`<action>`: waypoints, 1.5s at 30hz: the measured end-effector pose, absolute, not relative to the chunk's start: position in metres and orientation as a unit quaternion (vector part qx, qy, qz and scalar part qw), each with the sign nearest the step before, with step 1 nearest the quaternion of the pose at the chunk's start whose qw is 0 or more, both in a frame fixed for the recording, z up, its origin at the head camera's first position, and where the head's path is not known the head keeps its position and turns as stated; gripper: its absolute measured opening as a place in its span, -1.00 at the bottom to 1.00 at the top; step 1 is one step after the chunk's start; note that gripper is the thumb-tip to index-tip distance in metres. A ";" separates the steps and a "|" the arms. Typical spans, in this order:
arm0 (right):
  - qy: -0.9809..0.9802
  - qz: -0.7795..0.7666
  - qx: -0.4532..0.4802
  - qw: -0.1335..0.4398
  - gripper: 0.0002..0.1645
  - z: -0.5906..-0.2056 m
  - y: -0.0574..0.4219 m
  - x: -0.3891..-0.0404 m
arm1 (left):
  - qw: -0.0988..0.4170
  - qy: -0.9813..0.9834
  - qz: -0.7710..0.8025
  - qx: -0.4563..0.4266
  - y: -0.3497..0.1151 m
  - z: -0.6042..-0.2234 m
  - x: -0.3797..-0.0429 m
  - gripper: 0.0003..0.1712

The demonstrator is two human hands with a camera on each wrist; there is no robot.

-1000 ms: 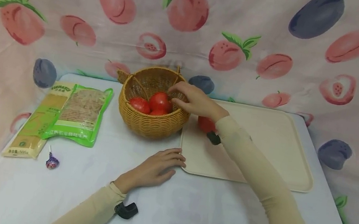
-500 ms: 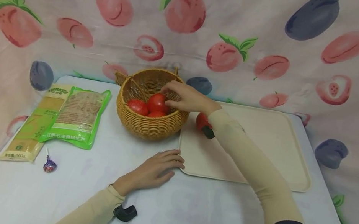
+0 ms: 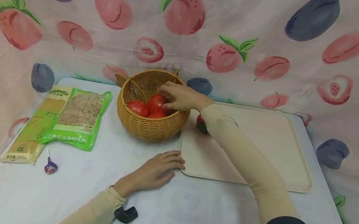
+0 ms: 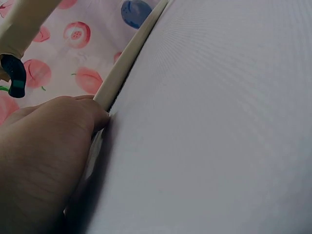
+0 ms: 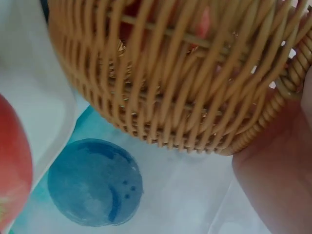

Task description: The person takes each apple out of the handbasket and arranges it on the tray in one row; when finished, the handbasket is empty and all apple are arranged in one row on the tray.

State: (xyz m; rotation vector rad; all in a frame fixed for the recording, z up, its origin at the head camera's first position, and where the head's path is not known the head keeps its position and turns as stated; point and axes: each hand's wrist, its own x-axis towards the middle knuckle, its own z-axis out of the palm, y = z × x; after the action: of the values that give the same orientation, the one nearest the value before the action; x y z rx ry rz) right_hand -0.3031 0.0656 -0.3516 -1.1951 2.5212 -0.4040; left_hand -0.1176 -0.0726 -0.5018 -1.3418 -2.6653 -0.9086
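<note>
In the head view my right hand (image 3: 181, 97) reaches over the rim of a round wicker basket (image 3: 149, 128). Its bent fingers and thumb are spread apart at the top and right side of a red tomato (image 3: 156, 102); no firm grip shows. More tomatoes lie beside it, one of them at the left (image 3: 138, 107). The right wrist view has the basket's woven side (image 5: 161, 73), and the fingertips are hidden there. My left hand (image 3: 153, 170) lies on the table, fingertips at the near left corner of a beige tray (image 3: 246, 153). Another tomato (image 3: 201, 122) sits on this tray, partly behind the right forearm.
Two flat food packets overlap at the left, a green-edged one (image 3: 78, 116) over a yellow-green one (image 3: 31, 132). A lollipop (image 3: 50, 165) lies in front of them. A fruit-print cloth (image 3: 181, 54) hangs behind the white-covered table (image 3: 185, 213).
My right hand has moved left and slightly down, from the basket's right side to the tomato. The left hand stays at the tray corner. The view has shifted slightly.
</note>
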 end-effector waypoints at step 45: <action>0.897 0.011 -0.351 0.266 -0.04 -0.368 0.028 -0.316 | 0.013 -0.850 -0.299 -0.434 -0.073 -0.506 -0.119 -0.64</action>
State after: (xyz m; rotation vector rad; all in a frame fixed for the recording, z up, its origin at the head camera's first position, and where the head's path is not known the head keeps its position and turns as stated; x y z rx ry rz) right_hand -0.3163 0.0275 -0.3684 -0.9490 2.4229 0.0296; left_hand -0.1188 -0.0730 -0.5062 -1.3523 -2.6480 -0.9311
